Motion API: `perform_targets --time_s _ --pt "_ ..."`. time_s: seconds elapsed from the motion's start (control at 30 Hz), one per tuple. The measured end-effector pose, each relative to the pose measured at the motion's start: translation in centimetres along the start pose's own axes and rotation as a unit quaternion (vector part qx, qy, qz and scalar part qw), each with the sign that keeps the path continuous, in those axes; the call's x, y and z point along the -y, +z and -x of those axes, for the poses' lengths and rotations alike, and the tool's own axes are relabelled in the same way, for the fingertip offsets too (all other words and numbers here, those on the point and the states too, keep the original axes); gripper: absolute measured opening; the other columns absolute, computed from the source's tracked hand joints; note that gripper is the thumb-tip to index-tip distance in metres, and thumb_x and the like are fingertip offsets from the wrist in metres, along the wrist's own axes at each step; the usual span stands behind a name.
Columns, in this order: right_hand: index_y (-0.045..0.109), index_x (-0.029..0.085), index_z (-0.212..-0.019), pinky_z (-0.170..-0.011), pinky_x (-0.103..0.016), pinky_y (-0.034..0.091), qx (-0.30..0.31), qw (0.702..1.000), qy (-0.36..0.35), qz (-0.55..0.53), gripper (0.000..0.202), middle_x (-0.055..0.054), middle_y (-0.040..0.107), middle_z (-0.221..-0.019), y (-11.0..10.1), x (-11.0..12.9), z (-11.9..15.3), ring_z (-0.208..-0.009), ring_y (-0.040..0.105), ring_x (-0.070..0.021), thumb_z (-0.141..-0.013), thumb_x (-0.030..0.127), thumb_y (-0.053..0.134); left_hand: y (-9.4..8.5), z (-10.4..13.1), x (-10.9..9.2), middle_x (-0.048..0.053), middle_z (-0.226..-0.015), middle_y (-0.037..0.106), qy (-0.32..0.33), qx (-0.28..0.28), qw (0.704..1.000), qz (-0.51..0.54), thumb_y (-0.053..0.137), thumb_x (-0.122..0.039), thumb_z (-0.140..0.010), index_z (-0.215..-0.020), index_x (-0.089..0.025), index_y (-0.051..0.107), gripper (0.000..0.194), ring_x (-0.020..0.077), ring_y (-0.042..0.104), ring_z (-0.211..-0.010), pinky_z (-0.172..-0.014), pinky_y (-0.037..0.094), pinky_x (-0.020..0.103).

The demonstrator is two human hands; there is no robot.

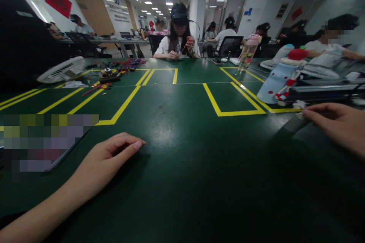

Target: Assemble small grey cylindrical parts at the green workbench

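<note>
On the right, my right hand [339, 123] pinches the upper end of a short grey cylinder [296, 124] with a small metal-looking tip. The cylinder is tilted, and its lower end is close to the green tabletop; whether it touches cannot be made out. My left hand [112, 153] rests at the left of the table, fingers loosely curled and thumb tip close to the index finger. Nothing shows in it. Left of that hand lies a flat, pixelated panel [68, 155] with a dark edge, possibly a screen.
Yellow tape [242, 113] marks boxes on the green table [182, 174]. A light blue bottle [273, 81] and a clear bottle [247, 55] stand right. Wires [125, 67] and a white fan [61, 70] lie left. Across sits a person [178, 34] holding an orange-handled tool.
</note>
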State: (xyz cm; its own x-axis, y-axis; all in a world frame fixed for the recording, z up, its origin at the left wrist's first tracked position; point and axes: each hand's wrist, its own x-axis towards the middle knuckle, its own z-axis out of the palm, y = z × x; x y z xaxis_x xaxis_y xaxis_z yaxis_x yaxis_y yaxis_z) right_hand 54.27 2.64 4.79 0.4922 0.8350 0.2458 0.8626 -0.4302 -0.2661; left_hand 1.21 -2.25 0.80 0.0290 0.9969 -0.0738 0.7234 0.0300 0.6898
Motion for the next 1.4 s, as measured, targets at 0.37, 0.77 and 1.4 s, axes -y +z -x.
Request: perform_targets --time_s 0.37,0.77,1.4 --pt "0.073 0.022 -0.100 -0.069 -0.038 0.044 0.004 1.000 0.004 -0.011 0.041 -0.009 0.071 -0.088 -0.3 -1.0 -0.6 -0.070 0.059 -0.0227 -0.074 0.052 0.063 0.1 -0.3 0.6 -0.001 -0.106 0.073 0.002 0.007 1.000 0.014 0.056 -0.064 -0.087 -0.098 -0.028 0.070 0.040 0.0254 0.065 -0.102 -0.087 0.044 0.033" --pt "0.076 0.020 -0.099 -0.069 -0.037 0.041 0.030 0.999 0.025 -0.031 0.032 -0.010 0.074 -0.092 -0.5 -0.4 -0.1 -0.067 0.059 -0.0181 -0.082 0.045 0.066 0.1 -0.1 0.5 -0.001 -0.107 0.072 0.007 0.012 1.000 0.009 0.055 -0.061 -0.089 -0.100 -0.028 0.070 0.038 0.0248 0.065 -0.102 -0.087 0.044 0.033" --pt "0.074 0.022 -0.103 -0.073 -0.038 0.046 0.020 0.994 -0.032 -0.103 0.053 -0.012 0.074 -0.104 0.4 -1.5 -0.3 -0.080 0.066 -0.0244 -0.062 0.056 0.077 0.1 -0.2 0.6 -0.002 -0.106 0.073 0.000 0.004 1.000 0.008 0.056 -0.064 -0.086 -0.098 -0.029 0.070 0.040 0.0254 0.064 -0.103 -0.088 0.043 0.033"
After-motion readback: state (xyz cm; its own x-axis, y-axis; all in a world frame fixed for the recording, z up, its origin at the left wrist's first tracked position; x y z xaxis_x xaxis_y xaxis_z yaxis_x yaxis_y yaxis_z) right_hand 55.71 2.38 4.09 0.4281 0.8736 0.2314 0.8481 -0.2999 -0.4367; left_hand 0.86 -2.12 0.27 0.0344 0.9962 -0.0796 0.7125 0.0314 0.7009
